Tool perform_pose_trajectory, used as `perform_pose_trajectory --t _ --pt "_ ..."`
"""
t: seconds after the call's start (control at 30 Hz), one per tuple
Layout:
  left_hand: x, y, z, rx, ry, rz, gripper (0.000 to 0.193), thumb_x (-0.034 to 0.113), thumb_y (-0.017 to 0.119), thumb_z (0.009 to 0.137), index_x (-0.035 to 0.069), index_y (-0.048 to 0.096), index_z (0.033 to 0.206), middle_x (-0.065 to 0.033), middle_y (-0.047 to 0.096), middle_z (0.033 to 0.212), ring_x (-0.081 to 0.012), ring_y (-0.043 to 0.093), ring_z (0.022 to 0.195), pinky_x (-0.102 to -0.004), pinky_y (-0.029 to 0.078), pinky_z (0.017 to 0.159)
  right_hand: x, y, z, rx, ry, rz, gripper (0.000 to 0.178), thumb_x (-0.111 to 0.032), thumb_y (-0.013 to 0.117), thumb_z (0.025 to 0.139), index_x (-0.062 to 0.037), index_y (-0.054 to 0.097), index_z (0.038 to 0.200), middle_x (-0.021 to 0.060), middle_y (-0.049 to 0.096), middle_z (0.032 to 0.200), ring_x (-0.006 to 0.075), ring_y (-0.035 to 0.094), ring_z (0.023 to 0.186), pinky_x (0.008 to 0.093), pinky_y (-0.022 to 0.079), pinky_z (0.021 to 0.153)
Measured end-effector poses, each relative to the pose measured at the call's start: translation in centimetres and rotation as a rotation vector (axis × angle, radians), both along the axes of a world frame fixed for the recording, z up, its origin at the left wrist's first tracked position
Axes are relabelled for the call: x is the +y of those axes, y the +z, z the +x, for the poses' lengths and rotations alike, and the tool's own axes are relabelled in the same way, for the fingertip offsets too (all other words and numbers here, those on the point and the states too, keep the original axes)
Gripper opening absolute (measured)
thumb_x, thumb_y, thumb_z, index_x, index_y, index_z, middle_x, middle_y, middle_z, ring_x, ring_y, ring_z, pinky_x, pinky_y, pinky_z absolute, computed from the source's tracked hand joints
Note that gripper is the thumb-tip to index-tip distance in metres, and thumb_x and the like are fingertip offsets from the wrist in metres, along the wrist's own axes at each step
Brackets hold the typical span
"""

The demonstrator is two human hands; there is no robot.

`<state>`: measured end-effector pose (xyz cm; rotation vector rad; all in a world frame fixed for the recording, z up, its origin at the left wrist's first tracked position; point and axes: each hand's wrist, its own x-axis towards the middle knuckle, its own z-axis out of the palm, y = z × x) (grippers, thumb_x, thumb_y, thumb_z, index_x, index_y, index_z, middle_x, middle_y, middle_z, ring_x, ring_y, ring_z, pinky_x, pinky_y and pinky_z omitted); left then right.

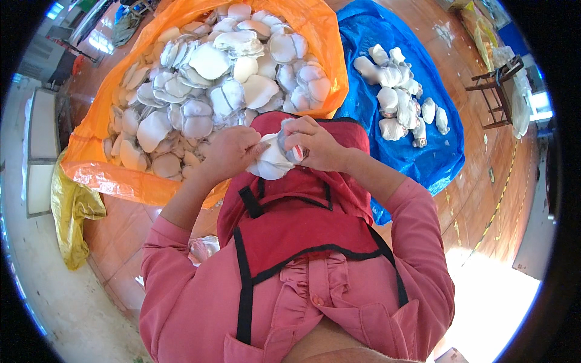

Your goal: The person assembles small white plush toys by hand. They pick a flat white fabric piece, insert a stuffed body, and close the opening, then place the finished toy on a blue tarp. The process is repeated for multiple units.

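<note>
White padded piece [269,162] at centre partly covered by left grip [233,151] and right grip [316,144], its red mark [297,151] too small to make out, orange sheet [330,45] cut off at the top edge, lower-left crumpled pale thing [204,247] partly hidden behind the pink shirt [181,296]

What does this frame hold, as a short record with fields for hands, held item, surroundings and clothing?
Left hand: grips held item's left side
Right hand: grips its right end
Held item: white piece, red patch showing
Ahead-left: orange plastic, heaped white pads
Ahead-right: blue plastic, fewer white bundles
Clothing: red apron, pink top
</note>
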<state>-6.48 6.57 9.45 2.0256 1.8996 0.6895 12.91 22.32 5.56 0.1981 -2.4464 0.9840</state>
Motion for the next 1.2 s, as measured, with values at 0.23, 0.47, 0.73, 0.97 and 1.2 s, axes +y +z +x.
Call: perform_pose_trajectory --t 0.23,0.47,0.73,0.97,1.2 --pt "-1.1 -1.7 -0.7 -0.219 0.012 0.092 0.025 0.019 0.061 0.087 0.002 0.052 0.071 -0.0126 0.046 0.065 -0.0316 0.048 0.063 -0.041 0.037 0.058 0.1 -0.2 1.4 0.065 -0.097 0.044 0.041 -0.009 0.078 0.059 -0.0174 0.057 0.093 0.0038 0.054 0.106 0.0273 0.052 0.102 0.0385 0.041 0.089" --pt "-2.4 -1.4 -0.7 -0.171 0.043 0.147 0.022 0.018 0.064 0.084 0.004 0.055 0.07 -0.0113 0.05 0.065 -0.03 0.051 0.064 -0.0405 0.038 0.057 0.4 0.0 1.9 0.101 -0.181 0.026 0.04 -0.01 0.079 0.058 -0.0163 0.057 0.092 0.0055 0.055 0.104 0.0272 0.054 0.096 0.0374 0.043 0.085" --pt "-4.0 -1.7 0.9 -0.181 0.066 0.17 0.02 0.014 0.068 0.079 0.004 0.055 0.068 -0.0092 0.051 0.065 -0.0284 0.051 0.063 -0.0387 0.04 0.057 -0.2 -1.3 2.6 0.029 -0.273 -0.053 0.04 -0.009 0.079 0.057 -0.0133 0.057 0.091 0.0084 0.056 0.103 0.0305 0.055 0.099 0.0396 0.045 0.088" --pt "-2.1 -2.5 1.7 -0.449 -0.089 0.192 0.012 0.008 0.064 0.077 0.006 0.054 0.073 -0.0106 0.057 0.092 -0.0285 0.057 0.082 -0.036 0.047 0.072 0.3 -1.6 1.6 -0.072 -0.133 -0.08 0.037 -0.013 0.078 0.06 -0.0118 0.058 0.091 0.0087 0.057 0.1 0.0309 0.055 0.096 0.0405 0.046 0.085" --pt "-0.1 -1.3 2.1 -0.328 -0.187 0.028 0.024 0.016 0.068 0.078 0.004 0.056 0.094 -0.0131 0.057 0.091 -0.0305 0.058 0.087 -0.038 0.047 0.078 0.6 -2.6 1.1 -0.055 0.057 0.08 0.036 -0.033 0.071 0.068 -0.0127 0.056 0.094 0.0082 0.055 0.093 0.0305 0.053 0.092 0.0429 0.041 0.083"
